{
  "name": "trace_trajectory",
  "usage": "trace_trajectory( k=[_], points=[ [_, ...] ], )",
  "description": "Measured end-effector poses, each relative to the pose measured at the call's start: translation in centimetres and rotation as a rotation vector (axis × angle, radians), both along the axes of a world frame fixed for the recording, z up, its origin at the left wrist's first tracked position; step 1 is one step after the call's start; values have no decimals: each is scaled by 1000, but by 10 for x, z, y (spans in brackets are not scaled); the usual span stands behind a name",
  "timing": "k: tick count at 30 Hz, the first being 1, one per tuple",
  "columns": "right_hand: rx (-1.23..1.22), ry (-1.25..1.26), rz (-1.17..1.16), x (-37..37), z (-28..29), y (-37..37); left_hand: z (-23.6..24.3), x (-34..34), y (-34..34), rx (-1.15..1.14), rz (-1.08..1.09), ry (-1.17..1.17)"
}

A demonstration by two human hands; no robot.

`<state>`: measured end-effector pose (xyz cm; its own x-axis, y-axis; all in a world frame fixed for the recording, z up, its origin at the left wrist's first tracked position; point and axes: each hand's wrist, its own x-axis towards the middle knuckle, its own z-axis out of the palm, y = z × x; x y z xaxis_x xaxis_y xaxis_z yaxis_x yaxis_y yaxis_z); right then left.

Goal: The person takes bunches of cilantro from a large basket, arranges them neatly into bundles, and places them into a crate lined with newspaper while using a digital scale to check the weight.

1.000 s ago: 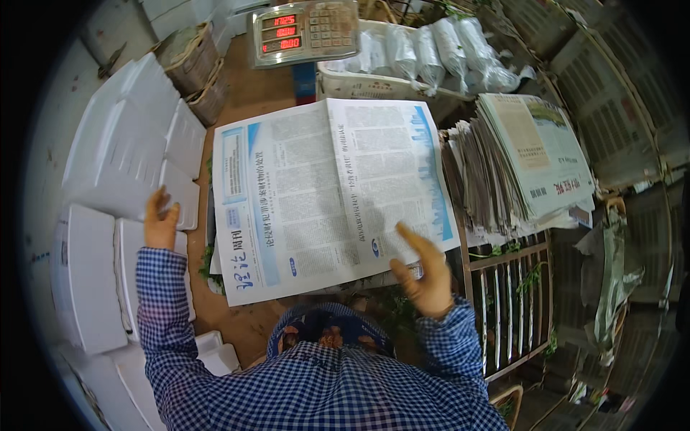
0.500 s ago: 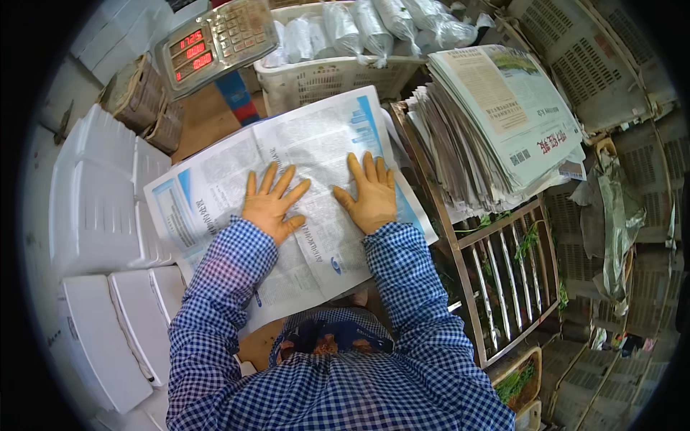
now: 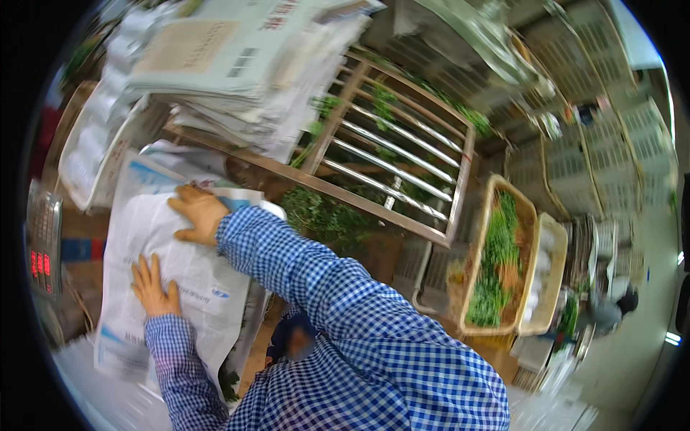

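Observation:
My left hand (image 3: 152, 286) lies with fingers spread on a large printed newspaper sheet (image 3: 136, 327). My right hand (image 3: 198, 214) rests higher up on the same sheet, its fingers also apart. Past my right hand are a thick stack of newspapers (image 3: 208, 57) and a wood-framed rack with metal bars (image 3: 456, 201). Leafy greens (image 3: 327, 219) show below that rack. A digital scale (image 3: 44, 237) with red figures stands at the left, near a white crate (image 3: 100, 179) holding plastic-wrapped bundles.
At the right, a yellow basket of greens (image 3: 496, 258) sits beside a tray of pale items (image 3: 543, 280). Stacked plastic crates (image 3: 589, 144) line the back. A person (image 3: 604, 312) in grey is at the far right. White boxes (image 3: 72, 366) are at the lower left.
Both hands came down onto the newspaper and stay spread on it. The camera's view has since swung right, so the scale moved to the left edge and baskets and a person appeared.

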<state>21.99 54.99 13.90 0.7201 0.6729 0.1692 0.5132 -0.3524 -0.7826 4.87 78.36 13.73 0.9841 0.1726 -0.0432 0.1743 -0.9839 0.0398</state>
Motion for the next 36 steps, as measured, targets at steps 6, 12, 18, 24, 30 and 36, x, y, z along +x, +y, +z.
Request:
trace_trajectory(
  k=[6,12,18,24,30,36],
  points=[
    [-43,-200,-217,-89,2,-88,-12,8,0,100,-94,-82],
    [124,63,-529,-225,5,-267,2,7,-2,403,-147,-162],
    [33,163,-1432,-377,-10,-439,84,27,-173,164,-581,-402],
    [366,185,-1775,-404,-17,-555,78,65,-499,-449,-1171,-328],
    [331,224,-1783,-352,-45,-700,15,117,-719,-498,-1014,-117],
    [-55,108,-1609,-276,-72,-844,-31,135,-758,-603,-962,-79]
  ],
)
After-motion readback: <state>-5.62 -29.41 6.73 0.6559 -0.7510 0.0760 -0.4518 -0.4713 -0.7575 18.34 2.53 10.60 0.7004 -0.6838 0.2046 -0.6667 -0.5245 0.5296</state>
